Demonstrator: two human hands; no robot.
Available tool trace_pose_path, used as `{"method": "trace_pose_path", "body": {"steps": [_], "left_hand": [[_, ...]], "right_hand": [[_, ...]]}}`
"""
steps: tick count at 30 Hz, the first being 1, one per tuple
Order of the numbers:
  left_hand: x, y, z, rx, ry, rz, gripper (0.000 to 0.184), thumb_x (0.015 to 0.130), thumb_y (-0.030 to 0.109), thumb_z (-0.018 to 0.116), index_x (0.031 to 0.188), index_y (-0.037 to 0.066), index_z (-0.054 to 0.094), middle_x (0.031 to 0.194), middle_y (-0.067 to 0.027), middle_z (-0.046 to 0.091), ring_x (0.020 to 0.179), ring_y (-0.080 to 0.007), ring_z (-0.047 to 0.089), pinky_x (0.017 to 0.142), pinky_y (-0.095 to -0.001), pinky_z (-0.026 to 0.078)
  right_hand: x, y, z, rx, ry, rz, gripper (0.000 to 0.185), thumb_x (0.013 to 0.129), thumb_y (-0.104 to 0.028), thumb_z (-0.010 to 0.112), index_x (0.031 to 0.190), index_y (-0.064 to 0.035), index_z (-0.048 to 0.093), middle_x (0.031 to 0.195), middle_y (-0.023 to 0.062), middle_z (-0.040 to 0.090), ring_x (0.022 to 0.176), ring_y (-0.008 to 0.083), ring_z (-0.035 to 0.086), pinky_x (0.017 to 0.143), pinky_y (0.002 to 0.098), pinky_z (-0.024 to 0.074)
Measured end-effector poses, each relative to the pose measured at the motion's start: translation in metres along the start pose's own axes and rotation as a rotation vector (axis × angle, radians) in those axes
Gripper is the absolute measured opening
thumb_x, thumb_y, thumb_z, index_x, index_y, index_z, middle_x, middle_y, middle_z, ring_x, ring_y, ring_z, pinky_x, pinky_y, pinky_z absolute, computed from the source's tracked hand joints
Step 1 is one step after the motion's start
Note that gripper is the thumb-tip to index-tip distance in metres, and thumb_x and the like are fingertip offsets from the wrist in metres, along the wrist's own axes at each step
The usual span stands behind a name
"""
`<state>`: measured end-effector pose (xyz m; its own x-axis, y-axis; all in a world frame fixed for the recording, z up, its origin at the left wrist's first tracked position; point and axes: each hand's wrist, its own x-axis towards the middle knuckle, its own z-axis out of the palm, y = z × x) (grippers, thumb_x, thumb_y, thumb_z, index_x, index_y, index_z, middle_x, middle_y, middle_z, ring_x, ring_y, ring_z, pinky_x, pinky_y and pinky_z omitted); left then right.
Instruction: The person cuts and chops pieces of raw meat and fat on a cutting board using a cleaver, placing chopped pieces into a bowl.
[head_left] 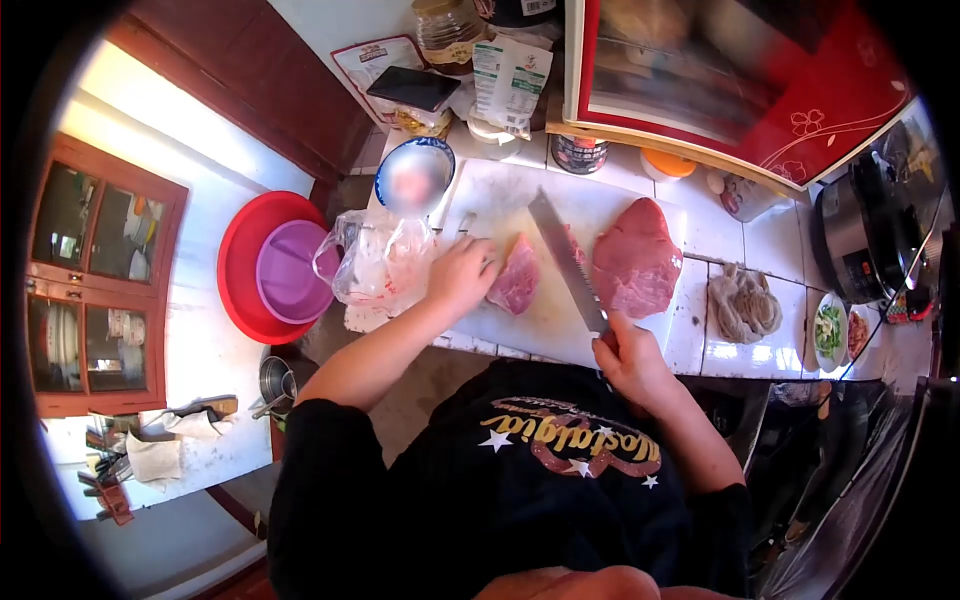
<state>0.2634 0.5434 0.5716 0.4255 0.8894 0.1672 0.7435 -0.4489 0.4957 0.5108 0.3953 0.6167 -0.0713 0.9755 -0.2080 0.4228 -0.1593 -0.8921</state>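
My right hand (635,362) is wrapped around the handle of a kitchen knife (565,245). The blade slants up and left across a white cutting board (480,200). At the left, my left hand (463,273) has curled fingers against the edge of a small piece of raw meat (516,277). A larger piece of raw meat (637,262) lies right of the blade, and a thin strip of meat (582,258) shows beside the knife, partly hidden by it.
Left of the board lie a clear plastic bag (375,262) and a blue-rimmed bowl (440,158). Red (238,262) and purple basins (290,275) stand farther left. On the right are a crumpled cloth (743,305), a dish of chopped greens (828,330) and a cooker (855,240). A red cabinet (810,120) stands behind.
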Motion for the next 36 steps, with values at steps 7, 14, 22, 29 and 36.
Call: {"method": "trace_pose_path", "body": {"steps": [7,14,22,29,36], "left_hand": [[0.006,0.013,0.056,-0.001,0.236,0.017,0.018,0.076,0.014,0.06,0.093,0.007,0.063,0.088,-0.0115,0.06,0.079,-0.0337,0.059,0.068,-0.0438,0.049],[0.012,0.008,0.065,0.041,0.261,0.024,0.031,0.074,0.006,0.06,0.104,0.011,0.065,0.094,-0.0111,0.063,0.078,-0.0326,0.062,0.067,-0.0398,0.051],[0.011,0.004,0.073,0.04,0.249,-0.032,0.027,0.074,0.008,0.058,0.1,0.009,0.065,0.093,-0.0113,0.062,0.076,-0.0323,0.061,0.065,-0.0402,0.051],[0.005,0.008,0.064,0.085,0.233,0.081,0.017,0.072,0.008,0.057,0.087,0.007,0.063,0.088,-0.0094,0.059,0.079,-0.0318,0.058,0.064,-0.0411,0.048],[0.013,0.007,0.071,0.005,0.287,0.013,0.013,0.077,0.01,0.056,0.088,0.007,0.062,0.084,-0.011,0.059,0.074,-0.0325,0.059,0.064,-0.0431,0.048]], "right_hand": [[0.006,-0.007,0.021,-0.592,-0.015,-0.206,0.028,0.08,-0.012,0.057,0.103,-0.0012,0.045,0.074,0.02,0.059,0.064,0.0385,0.06,0.058,0.0464,0.0493],[0.021,-0.001,0.032,-0.596,-0.036,-0.165,0.023,0.08,-0.01,0.055,0.097,-0.0007,0.043,0.072,0.022,0.059,0.063,0.0402,0.059,0.058,0.0481,0.0488],[0.07,-0.019,0.045,-0.576,-0.111,-0.124,0.021,0.082,-0.011,0.051,0.094,0.0041,0.043,0.072,0.0266,0.06,0.065,0.0421,0.061,0.06,0.0493,0.05],[0.137,0.007,0.059,-0.546,-0.023,-0.209,0.024,0.085,-0.014,0.049,0.098,0.0051,0.044,0.071,0.0242,0.061,0.063,0.0402,0.061,0.059,0.0487,0.0498],[0.09,-0.004,0.013,-0.231,-0.008,-0.038,0.02,0.087,-0.011,0.048,0.1,0.0033,0.044,0.062,0.0171,0.057,0.05,0.0265,0.059,0.049,0.0395,0.0485]]}}
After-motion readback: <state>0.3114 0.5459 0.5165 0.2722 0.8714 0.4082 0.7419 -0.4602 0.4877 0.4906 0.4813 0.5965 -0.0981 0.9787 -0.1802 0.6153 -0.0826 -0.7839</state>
